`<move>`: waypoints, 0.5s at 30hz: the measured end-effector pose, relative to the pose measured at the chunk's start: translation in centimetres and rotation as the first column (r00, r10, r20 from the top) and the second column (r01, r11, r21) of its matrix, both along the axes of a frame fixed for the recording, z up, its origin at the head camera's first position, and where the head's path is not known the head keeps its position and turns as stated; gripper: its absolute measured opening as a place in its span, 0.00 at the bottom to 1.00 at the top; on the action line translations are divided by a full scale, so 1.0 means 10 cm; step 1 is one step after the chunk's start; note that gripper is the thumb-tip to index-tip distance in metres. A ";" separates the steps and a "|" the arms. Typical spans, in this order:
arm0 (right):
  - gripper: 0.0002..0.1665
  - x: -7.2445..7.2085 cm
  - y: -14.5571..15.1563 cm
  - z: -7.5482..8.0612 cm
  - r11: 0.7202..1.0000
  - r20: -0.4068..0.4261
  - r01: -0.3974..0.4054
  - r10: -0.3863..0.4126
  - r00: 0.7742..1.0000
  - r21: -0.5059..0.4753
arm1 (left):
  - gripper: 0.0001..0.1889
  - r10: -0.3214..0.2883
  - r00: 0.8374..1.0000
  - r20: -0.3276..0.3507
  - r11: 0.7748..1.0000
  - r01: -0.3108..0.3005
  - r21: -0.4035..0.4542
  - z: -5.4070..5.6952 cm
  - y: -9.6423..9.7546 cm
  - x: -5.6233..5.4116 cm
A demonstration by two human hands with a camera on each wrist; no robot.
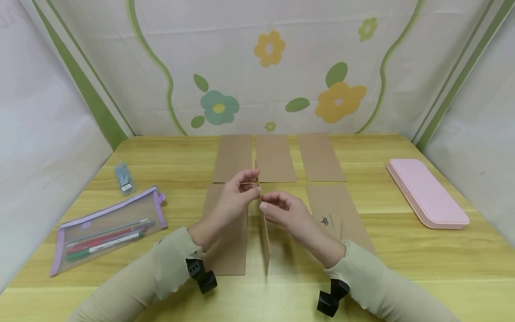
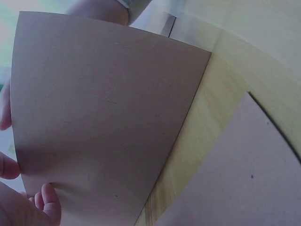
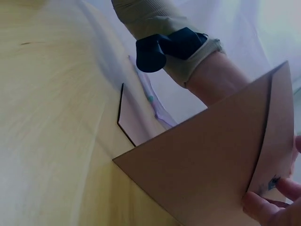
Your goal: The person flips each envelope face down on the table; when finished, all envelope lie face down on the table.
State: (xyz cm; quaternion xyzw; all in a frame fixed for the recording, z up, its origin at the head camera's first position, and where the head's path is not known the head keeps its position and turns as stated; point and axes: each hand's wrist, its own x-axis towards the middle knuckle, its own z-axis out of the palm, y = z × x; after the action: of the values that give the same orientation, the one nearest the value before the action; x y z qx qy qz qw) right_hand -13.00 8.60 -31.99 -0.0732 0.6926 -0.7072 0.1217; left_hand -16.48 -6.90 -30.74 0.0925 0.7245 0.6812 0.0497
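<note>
Both hands hold a thin brown cardboard folder [image 1: 264,243] that stands on edge above the middle of the table. My left hand [image 1: 227,203] pinches its upper edge, with the thumb towards me. Just nearer, my right hand [image 1: 293,219] pinches the same edge between thumb and fingers. In the right wrist view, a narrow flap [image 3: 275,127] with a small dark print lies along the folder's edge, under the right fingertips. The folder's plain side [image 2: 108,94] fills much of the left wrist view. Flat beside the hands lie a left brown folder [image 1: 225,255] and a right one [image 1: 354,223] with a crown print.
Three more brown pieces lie in a back row, left [image 1: 233,158], middle [image 1: 275,158] and right [image 1: 322,156]. At the left are a mesh pencil pouch [image 1: 108,212] with pens and a small bluish case [image 1: 125,179]. A pink case [image 1: 428,192] lies at the right.
</note>
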 end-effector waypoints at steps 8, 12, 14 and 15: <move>0.19 0.06 -0.02 0.04 0.995 -0.081 -0.010 0.017 0.997 0.097 | 0.24 -0.066 0.989 0.129 0.992 0.051 0.111 -0.03 -0.02 0.00; 0.18 0.10 -0.02 0.06 0.984 -0.214 -0.007 0.045 0.976 0.178 | 0.24 -0.087 0.985 0.151 0.987 0.065 0.145 -0.05 -0.02 0.03; 0.18 0.13 -0.01 0.07 0.972 -0.287 0.016 0.053 0.957 0.234 | 0.23 -0.093 0.984 0.154 0.986 0.069 0.154 -0.05 -0.01 0.05; 0.18 0.13 -0.01 0.07 0.966 -0.318 0.030 0.056 0.947 0.258 | 0.23 -0.095 0.983 0.154 0.985 0.070 0.158 -0.05 -0.01 0.05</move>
State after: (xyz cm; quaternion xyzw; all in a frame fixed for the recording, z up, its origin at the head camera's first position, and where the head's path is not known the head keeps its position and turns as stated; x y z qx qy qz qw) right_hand -11.66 8.54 -31.26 -0.1757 0.7892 -0.5882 0.0201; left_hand -15.95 -6.97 -31.25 0.0707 0.6598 0.7368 0.1293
